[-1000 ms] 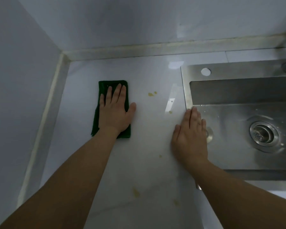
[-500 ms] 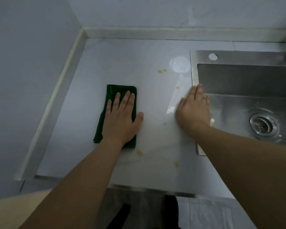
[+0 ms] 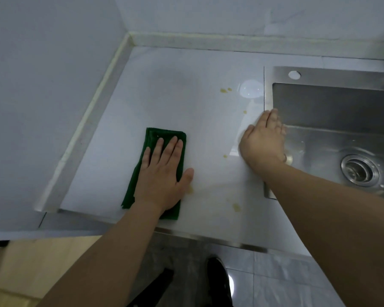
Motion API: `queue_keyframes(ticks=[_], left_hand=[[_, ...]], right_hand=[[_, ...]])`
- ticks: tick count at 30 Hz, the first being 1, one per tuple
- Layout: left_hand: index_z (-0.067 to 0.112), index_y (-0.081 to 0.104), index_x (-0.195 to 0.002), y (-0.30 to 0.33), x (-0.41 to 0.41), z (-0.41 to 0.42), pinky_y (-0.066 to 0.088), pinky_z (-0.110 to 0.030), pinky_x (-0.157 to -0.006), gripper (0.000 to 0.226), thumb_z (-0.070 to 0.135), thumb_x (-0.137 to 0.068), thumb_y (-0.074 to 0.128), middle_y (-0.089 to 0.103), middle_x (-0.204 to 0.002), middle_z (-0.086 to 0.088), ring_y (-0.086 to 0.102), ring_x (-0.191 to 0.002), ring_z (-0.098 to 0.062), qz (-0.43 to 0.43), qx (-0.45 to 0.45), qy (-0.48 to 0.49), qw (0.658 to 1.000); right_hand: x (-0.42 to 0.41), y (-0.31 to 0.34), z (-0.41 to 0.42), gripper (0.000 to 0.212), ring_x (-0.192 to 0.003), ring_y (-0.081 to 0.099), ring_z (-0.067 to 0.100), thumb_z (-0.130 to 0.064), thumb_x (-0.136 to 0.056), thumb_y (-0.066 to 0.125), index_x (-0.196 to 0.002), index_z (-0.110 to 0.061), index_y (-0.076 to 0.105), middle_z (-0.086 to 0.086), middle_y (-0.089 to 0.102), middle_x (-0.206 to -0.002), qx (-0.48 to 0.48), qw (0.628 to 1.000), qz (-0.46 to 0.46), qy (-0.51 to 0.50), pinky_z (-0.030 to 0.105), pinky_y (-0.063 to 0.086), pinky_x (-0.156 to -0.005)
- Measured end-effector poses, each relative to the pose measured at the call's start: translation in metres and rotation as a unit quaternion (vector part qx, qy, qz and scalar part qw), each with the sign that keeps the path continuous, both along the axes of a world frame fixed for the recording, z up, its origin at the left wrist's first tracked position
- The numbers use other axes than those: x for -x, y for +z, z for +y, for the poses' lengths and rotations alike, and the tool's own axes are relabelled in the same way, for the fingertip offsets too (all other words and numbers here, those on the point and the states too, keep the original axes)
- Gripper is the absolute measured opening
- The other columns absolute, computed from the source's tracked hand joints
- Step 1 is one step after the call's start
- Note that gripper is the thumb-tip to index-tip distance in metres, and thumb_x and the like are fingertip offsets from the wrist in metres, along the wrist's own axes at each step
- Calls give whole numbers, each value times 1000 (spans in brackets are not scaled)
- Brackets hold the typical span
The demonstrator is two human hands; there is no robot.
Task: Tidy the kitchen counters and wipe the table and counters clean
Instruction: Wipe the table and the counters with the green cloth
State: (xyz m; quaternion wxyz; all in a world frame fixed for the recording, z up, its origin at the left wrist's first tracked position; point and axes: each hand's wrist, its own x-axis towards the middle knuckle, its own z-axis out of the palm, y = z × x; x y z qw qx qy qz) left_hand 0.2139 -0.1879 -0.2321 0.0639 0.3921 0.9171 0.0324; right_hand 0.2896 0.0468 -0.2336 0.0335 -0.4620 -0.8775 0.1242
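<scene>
From the head camera, your left hand (image 3: 162,176) lay flat, fingers straight, pressing the folded green cloth (image 3: 157,151) onto the white table (image 3: 175,103). Your right hand (image 3: 263,140) rested open at the sink (image 3: 333,76) edge, near yellow stains (image 3: 225,90). No writing was readable.

No writing, label, brand mark, number or sign can be read anywhere here. The folded dark green cloth (image 3: 162,151), the pale glossy stone counter (image 3: 186,103), the brushed stainless steel sink (image 3: 333,111) and the plain grey walls all show bare surfaces with no lettering on them.
</scene>
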Motion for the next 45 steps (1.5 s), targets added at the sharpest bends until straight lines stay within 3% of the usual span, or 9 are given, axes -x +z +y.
queue_keyframes(ticks=[15,29,45], left_hand=[[25,-7,-153,0,-22,-14,-7,-41,-120,75,62,-88,2,-9,-160,9,-10,-148,-15,6,-19,6,1000],[19,-9,-154,2,-44,-1,-12,-44,-118,89,70,-80,0,-15,-160,5,-17,-147,-19,6,13,19,1000],[23,-8,-153,0,11,51,-7,-44,-120,80,63,-85,-1,-10,-161,6,-12,-147,-17,5,5,-3,1000]], right_hand=[[0,-1,-1,61,-146,9,33,-25,-98,24,-150,3,10,20,6,-158,-5,1000,0,-1,42,5,-120],[-1,-2,-1,60,-146,9,33,-25,-98,24,-149,4,9,21,5,-158,-6,1000,4,3,42,6,-120],[-1,-3,1,62,-146,8,33,-25,-98,30,-149,5,11,22,7,-158,-4,1000,24,11,41,5,-120]])
